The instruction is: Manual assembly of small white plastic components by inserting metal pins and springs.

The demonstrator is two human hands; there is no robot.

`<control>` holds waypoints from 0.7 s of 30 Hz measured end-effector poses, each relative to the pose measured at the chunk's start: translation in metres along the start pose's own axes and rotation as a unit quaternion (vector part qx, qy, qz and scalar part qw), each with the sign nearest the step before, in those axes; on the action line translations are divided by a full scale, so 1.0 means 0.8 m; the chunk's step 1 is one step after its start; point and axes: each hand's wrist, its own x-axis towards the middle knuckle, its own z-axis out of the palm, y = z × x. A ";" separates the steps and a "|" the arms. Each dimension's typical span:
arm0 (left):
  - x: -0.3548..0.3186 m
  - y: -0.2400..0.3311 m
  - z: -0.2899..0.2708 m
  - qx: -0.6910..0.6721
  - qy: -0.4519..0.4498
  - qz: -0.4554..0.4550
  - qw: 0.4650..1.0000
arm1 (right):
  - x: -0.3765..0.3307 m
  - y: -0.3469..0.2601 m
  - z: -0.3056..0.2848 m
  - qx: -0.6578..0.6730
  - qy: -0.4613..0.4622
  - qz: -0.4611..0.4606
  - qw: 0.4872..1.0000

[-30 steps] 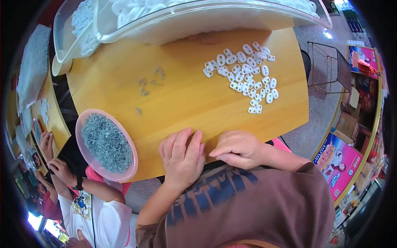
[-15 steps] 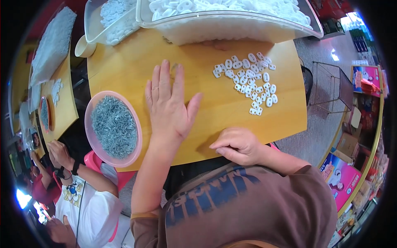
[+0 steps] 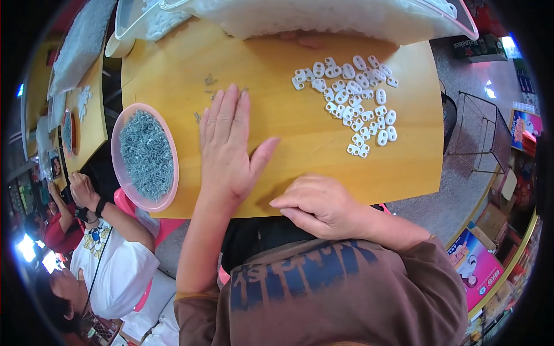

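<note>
My left hand (image 3: 229, 147) lies flat, palm down, on the yellow wooden table (image 3: 173, 75). Its fingers are stretched out close together and the thumb points away to the right. Around its fingertips are several small grey screws (image 3: 209, 80). To its left stands a pink oval bowl (image 3: 114, 151) heaped with similar small grey screws (image 3: 145, 164). By the table's near edge, my right hand (image 3: 323, 205) is curled closed, thumb against the fingers; whatever it may hold is hidden. Beyond it, small white plastic two-hole pieces (image 3: 353, 87) lie scattered at the right.
Clear plastic bins (image 3: 323, 17) of white pieces stand along the far edge, beside a cream cup (image 3: 118, 47). At the left, a person in a white shirt (image 3: 118, 259) sits by another table (image 3: 89, 132). A dark metal-framed rack (image 3: 479, 130) stands on the floor at right.
My left hand's fingers have drawn closer together, and more loose screws show around them. My right hand has shifted a little left. The whole view has tilted slightly, so the bins sit higher.
</note>
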 end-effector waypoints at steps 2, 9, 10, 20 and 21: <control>-0.008 0.001 0.000 0.000 0.002 0.001 1.000 | -0.002 0.002 0.000 -0.004 -0.003 -0.006 1.000; -0.016 -0.001 -0.001 -0.006 0.019 -0.006 1.000 | -0.001 0.001 0.004 -0.021 -0.001 -0.025 0.999; -0.016 -0.004 -0.001 -0.028 0.030 -0.009 0.999 | 0.000 0.001 0.003 -0.020 0.002 -0.024 1.000; 0.021 -0.022 0.005 0.029 0.080 -0.037 0.996 | -0.003 0.002 0.003 -0.034 0.009 -0.047 0.998; 0.021 -0.023 0.007 0.030 0.079 -0.036 0.996 | -0.002 0.003 0.003 -0.033 0.010 -0.051 0.998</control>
